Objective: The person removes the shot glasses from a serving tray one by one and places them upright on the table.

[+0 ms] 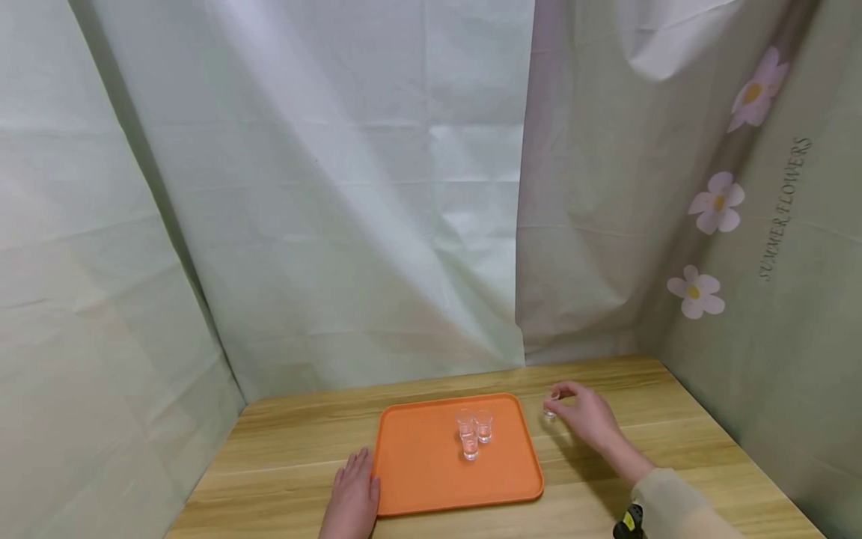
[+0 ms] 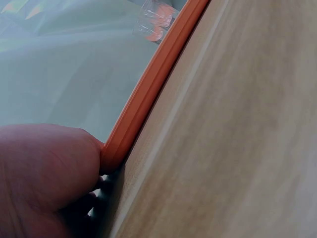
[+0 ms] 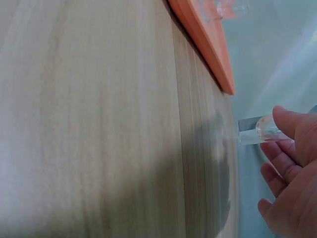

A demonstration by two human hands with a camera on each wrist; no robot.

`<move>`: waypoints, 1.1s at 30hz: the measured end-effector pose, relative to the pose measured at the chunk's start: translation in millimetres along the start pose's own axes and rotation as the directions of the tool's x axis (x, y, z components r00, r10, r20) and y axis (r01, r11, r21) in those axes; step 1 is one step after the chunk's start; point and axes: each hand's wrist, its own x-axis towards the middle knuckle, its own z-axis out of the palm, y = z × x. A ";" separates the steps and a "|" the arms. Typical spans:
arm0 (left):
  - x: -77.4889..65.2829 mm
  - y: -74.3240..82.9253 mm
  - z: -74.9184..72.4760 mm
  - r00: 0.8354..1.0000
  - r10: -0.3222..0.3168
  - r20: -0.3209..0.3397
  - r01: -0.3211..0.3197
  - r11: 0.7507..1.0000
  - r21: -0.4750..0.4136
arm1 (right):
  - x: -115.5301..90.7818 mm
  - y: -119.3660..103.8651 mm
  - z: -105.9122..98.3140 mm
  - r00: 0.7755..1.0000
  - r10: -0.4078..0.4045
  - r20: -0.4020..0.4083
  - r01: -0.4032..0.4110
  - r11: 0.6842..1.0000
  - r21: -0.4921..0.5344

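Note:
My right hand (image 1: 587,415) pinches a small clear shot glass (image 1: 549,409) by its upper part, just right of the orange tray (image 1: 431,479). The right wrist view shows this glass (image 3: 267,128) between thumb and fingers; whether its base touches the table cannot be told. Flat beside the tray's left edge lies my left hand (image 1: 353,494), fingers straight and thumb against the rim. Its palm side (image 2: 49,168) meets the tray corner (image 2: 116,148) in the left wrist view. Three more shot glasses (image 1: 470,447) stand upright, close together, right of the tray's middle.
The tray sits on a wooden table (image 1: 283,449). Pale fabric sheets (image 1: 364,224) enclose the table at the back and both sides. Printed flowers (image 1: 717,202) and lettering mark the right sheet.

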 end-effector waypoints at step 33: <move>1.5 -11.5 11.5 1.000 0.016 -0.020 -0.016 1.000 -0.003 | -1.4 18.3 -4.3 0.999 0.023 0.034 -0.025 0.998 0.061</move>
